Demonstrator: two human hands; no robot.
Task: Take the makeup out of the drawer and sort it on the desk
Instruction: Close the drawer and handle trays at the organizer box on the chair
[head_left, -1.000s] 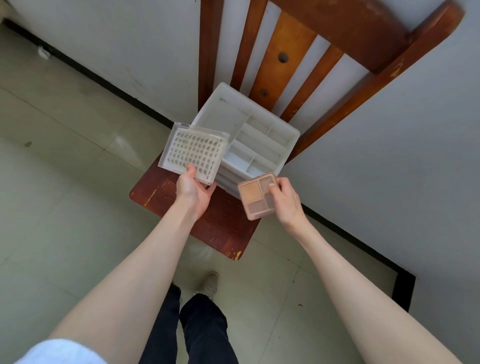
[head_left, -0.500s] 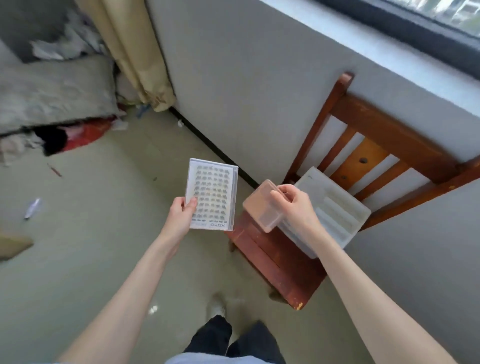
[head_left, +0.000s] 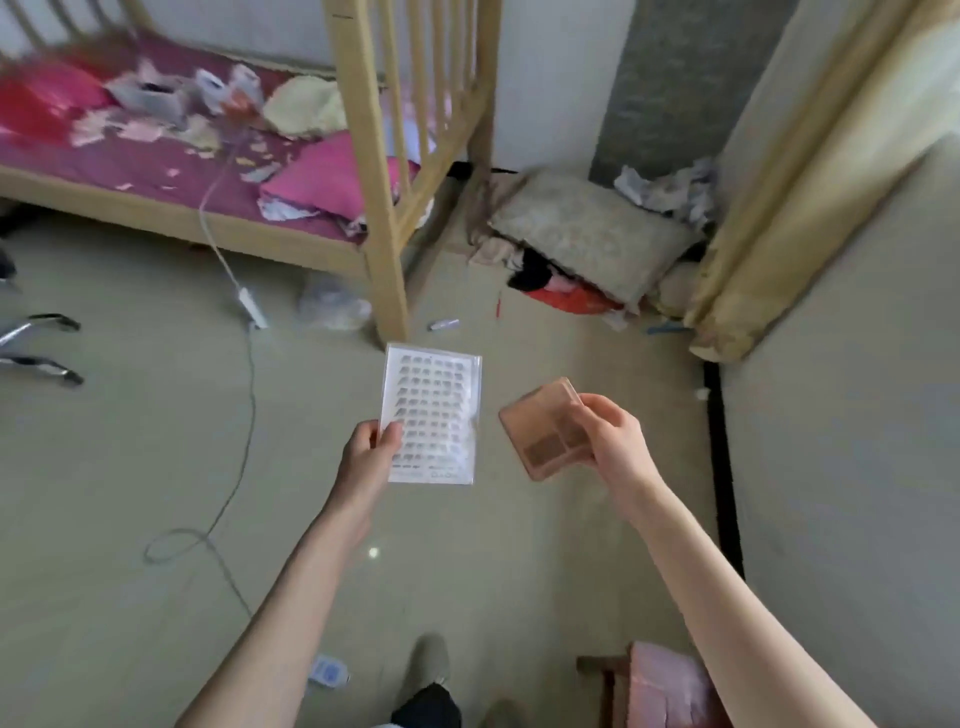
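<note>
Makeup palette (head_left: 545, 439), blurred, pinched in right hand (head_left: 615, 447); left hand (head_left: 366, 460) grips lash tray (head_left: 431, 415); chair now gone.

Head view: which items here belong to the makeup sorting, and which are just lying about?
Job: clear lash case in left hand; pink eyeshadow palette in right hand.

Lying about: white cable, plastic bag, grey cushion, bed clutter.

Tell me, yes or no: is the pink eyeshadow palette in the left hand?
No: the right hand grips the pink eyeshadow palette, while the left hand holds the clear lash case.
</note>
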